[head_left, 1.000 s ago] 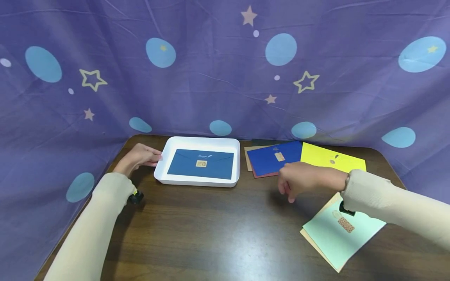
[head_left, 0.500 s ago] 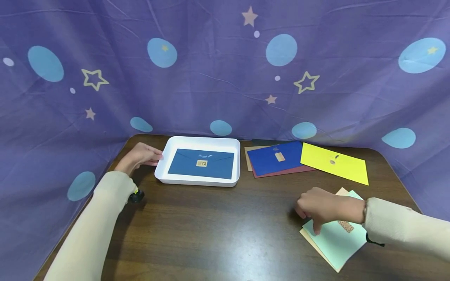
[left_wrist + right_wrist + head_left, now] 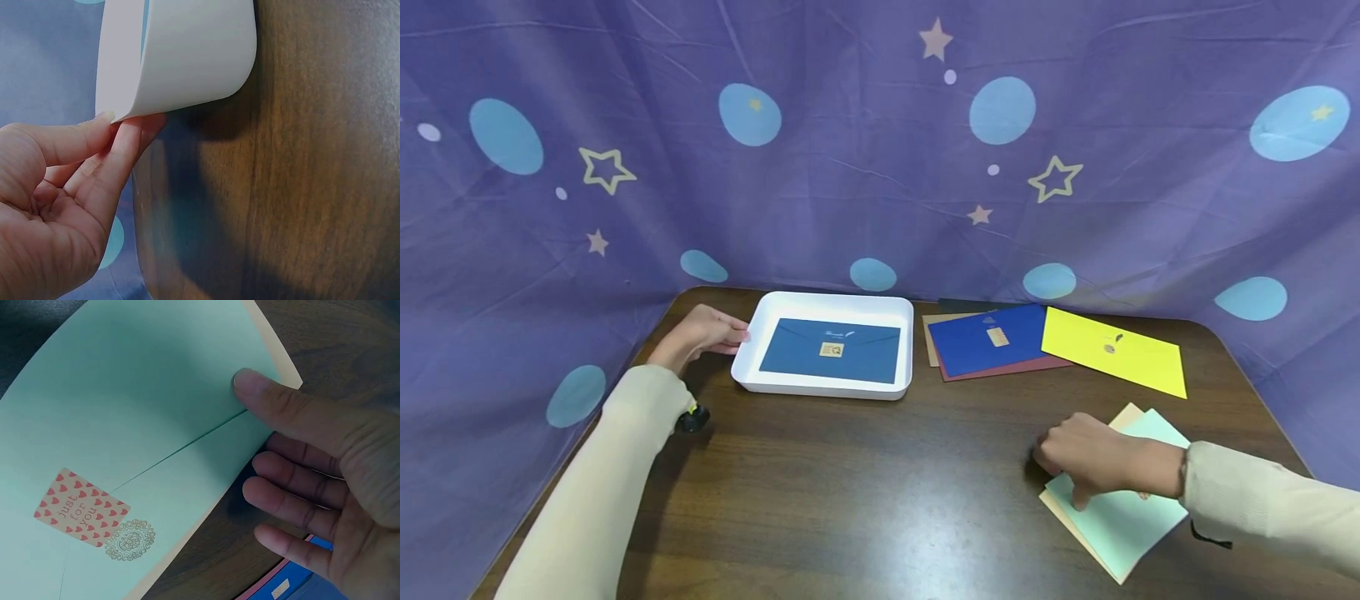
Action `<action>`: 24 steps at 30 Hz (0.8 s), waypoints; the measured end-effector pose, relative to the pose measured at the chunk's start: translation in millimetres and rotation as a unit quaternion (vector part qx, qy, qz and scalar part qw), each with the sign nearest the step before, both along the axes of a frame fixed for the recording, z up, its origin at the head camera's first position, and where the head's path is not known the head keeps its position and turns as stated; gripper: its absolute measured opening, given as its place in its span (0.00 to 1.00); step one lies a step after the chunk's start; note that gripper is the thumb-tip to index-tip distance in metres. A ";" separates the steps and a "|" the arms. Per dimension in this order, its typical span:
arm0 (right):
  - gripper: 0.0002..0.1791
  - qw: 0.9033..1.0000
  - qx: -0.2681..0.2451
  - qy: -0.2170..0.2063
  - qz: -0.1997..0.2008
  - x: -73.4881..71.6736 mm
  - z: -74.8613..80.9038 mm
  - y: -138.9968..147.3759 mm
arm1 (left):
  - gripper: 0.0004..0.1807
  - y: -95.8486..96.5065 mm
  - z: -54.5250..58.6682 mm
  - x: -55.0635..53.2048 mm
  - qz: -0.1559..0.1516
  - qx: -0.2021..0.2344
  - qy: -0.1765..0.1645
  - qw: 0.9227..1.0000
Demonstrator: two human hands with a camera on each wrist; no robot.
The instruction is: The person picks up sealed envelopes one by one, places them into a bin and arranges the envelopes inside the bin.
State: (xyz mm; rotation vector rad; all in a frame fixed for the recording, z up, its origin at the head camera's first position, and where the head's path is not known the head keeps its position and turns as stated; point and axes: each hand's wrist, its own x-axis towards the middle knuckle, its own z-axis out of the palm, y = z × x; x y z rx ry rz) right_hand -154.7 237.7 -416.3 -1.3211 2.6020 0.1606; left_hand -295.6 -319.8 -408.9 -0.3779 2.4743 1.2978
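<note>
My left hand [image 3: 702, 330] pinches the left rim of a white tray [image 3: 741, 375], thumb inside and fingers outside the wall in the left wrist view. Flat in the tray lies a blue envelope [image 3: 797, 354] with a small sticker. At the lower right, my right hand [image 3: 1093, 458] is at the far left edge of a mint-green envelope [image 3: 1127, 529]. In the right wrist view its thumb [image 3: 253, 384] lies on the mint-green envelope, the index fingertip is hidden beneath the edge, and the other fingers hang loosely beside it. A cream envelope [image 3: 1078, 532] peeks out underneath.
At the back right lie a royal-blue envelope [image 3: 977, 350], a dark red one [image 3: 1037, 364] beneath it, a tan one [image 3: 931, 342] and a yellow envelope [image 3: 1135, 358]. A dark sheet [image 3: 970, 306] lies at the table's back edge, before a purple curtain [image 3: 850, 192].
My right hand has moved from near the royal-blue envelope toward me and right, onto the mint-green envelope's edge, where it has settled. My left hand stays on the tray rim.
</note>
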 end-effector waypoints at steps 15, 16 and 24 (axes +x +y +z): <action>0.30 0.997 -0.014 -0.070 -0.017 -0.5 0.3 2.9 | 0.22 -1.0 1.0 1.1 -0.001 0.002 0.003 1.000; 0.30 0.997 -0.016 -0.070 -0.014 -0.7 -0.3 3.1 | 0.22 -1.1 1.4 1.1 -0.001 -0.002 0.002 1.000; 0.31 0.996 -0.033 -0.082 -0.012 -4.8 -5.0 3.7 | 0.22 0.4 2.3 1.1 -0.002 -0.006 -0.004 1.000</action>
